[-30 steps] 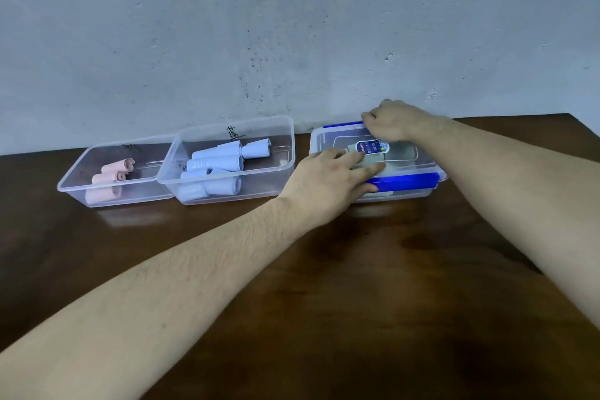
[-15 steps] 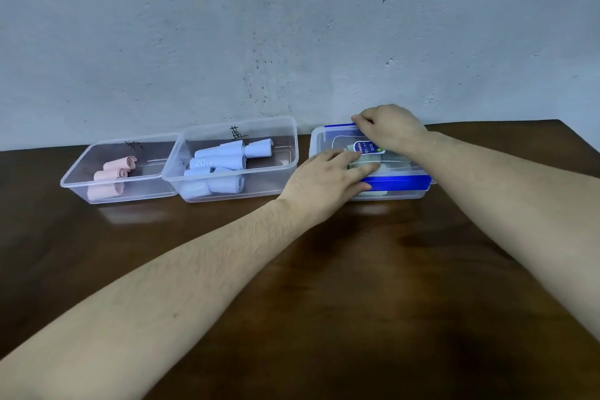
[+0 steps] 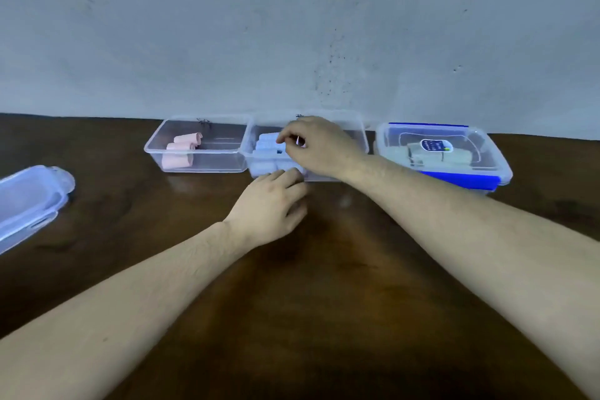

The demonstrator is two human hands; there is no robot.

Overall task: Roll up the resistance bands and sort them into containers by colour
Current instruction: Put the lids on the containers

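A single wide-angle view from the person's head looks forward and down across the table [image 3: 324, 302] toward the wall [image 3: 292, 26], which fills the upper half of the frame. Both forearms enter from the bottom corners (the straight edges bow near the borders), the hands [image 3: 269, 204] mid-frame.

— What colours are the rolled rubber bands?
— Pink rolls [image 3: 180, 148] in the left clear plastic tub [image 3: 156, 153], pale blue rolls [image 3: 268, 143] in the middle one.
— And the lidded clear box [image 3: 500, 169]?
— Blue clips, greyish-green rolls [image 3: 418, 154] inside, dark blue sticker on top. The wooden desk [image 3: 324, 286] is dark brown.
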